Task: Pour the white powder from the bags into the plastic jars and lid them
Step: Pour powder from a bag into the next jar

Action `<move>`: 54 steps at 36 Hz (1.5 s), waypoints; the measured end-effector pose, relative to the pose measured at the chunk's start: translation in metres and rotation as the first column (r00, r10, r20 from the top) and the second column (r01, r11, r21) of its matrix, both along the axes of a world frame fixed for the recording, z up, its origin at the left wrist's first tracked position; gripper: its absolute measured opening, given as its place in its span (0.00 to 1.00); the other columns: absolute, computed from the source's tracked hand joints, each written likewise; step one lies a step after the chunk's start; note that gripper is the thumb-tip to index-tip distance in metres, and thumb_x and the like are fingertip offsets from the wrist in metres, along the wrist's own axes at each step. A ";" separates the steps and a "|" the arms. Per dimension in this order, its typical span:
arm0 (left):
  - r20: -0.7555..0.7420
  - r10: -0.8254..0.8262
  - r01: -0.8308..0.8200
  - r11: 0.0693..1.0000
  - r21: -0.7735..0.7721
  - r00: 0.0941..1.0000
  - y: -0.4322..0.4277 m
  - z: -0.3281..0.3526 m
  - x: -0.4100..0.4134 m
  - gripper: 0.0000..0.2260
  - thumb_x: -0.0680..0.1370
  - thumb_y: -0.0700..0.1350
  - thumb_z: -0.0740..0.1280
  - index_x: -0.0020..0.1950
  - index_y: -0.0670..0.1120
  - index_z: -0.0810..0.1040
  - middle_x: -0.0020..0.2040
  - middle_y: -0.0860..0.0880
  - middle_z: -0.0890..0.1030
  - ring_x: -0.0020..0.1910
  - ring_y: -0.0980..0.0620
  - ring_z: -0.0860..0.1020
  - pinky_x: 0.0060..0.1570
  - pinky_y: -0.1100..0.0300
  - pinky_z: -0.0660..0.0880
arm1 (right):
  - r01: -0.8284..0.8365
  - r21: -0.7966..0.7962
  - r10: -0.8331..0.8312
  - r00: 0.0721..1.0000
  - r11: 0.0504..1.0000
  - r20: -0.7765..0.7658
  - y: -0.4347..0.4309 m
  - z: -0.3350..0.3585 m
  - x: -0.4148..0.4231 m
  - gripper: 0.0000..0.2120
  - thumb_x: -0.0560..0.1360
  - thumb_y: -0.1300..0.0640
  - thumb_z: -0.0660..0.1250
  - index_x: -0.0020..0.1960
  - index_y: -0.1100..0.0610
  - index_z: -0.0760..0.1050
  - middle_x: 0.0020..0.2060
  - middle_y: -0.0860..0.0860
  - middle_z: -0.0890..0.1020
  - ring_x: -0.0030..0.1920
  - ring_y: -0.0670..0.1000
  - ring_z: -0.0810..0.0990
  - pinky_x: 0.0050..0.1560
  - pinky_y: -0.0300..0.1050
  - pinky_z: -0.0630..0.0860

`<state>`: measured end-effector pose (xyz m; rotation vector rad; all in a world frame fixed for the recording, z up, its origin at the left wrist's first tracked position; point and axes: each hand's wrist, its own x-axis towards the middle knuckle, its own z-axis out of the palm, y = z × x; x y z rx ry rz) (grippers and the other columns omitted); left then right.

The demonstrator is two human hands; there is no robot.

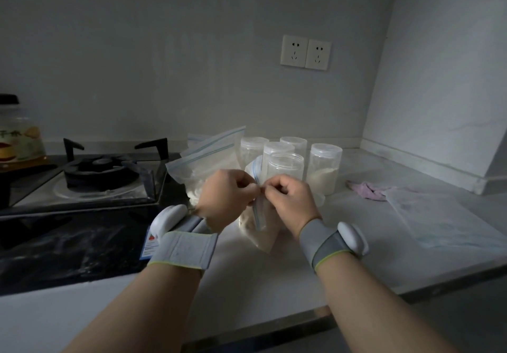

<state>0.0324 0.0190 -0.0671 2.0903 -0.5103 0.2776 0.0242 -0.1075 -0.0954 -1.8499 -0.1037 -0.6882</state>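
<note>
Your left hand (225, 196) and your right hand (290, 202) are almost touching. The fingers of both are curled, and both pinch the top edge of a zip bag (264, 239) at its blue zip strip (257, 215). The bag hangs down between your hands to the tabletop (274, 276), with white powder (248, 222) in its lower part. Just behind your hands stands an open plastic jar (285, 165); I cannot tell if there is powder in it. To the right of it is a lidded jar (325, 169), about half full of powder. Three more lidded jars (253, 147) stand further back. Behind your left hand lean other zip bags (208, 160) with powder. Further to the right of your right hand lie a pink cloth (367, 189) and a flat plastic bag (439, 221). Left of your left hand is a gas stove (101, 171).
</note>
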 end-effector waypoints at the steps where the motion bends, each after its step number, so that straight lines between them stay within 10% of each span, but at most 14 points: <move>1: -0.002 -0.002 0.002 1.000 -0.010 1.000 0.000 0.000 0.000 0.12 0.74 0.40 0.65 0.33 0.53 0.76 0.34 0.50 0.81 0.35 0.52 0.79 0.47 0.51 0.79 | -0.001 0.004 0.001 1.000 1.000 0.000 0.000 0.000 0.000 0.15 0.71 0.65 0.67 0.31 0.49 0.74 0.24 0.42 0.76 0.28 0.38 0.73 0.36 0.32 0.70; 12: -0.193 -0.141 0.080 0.953 -0.293 0.971 0.001 0.001 -0.001 0.10 0.77 0.36 0.62 0.38 0.44 0.78 0.35 0.46 0.78 0.33 0.54 0.76 0.33 0.68 0.76 | -0.090 0.198 0.095 0.995 0.976 -0.014 0.001 0.001 -0.001 0.15 0.73 0.68 0.63 0.33 0.53 0.75 0.28 0.47 0.76 0.28 0.38 0.72 0.35 0.32 0.70; 21: -0.428 -0.267 0.044 0.885 -0.464 0.863 -0.001 0.004 -0.002 0.07 0.77 0.44 0.64 0.43 0.42 0.76 0.36 0.46 0.76 0.33 0.51 0.76 0.30 0.63 0.76 | -0.128 0.136 0.137 0.989 0.982 -0.061 0.002 0.001 0.000 0.14 0.74 0.67 0.63 0.34 0.52 0.74 0.29 0.46 0.76 0.32 0.42 0.73 0.38 0.35 0.71; 54: -0.141 -0.037 0.001 0.970 -0.244 0.989 -0.009 -0.002 0.004 0.08 0.77 0.39 0.61 0.39 0.42 0.76 0.32 0.49 0.73 0.30 0.53 0.70 0.35 0.59 0.69 | 0.070 0.039 -0.070 0.998 0.997 0.002 -0.003 0.000 0.002 0.18 0.74 0.64 0.63 0.28 0.55 0.65 0.24 0.49 0.67 0.23 0.42 0.65 0.27 0.34 0.62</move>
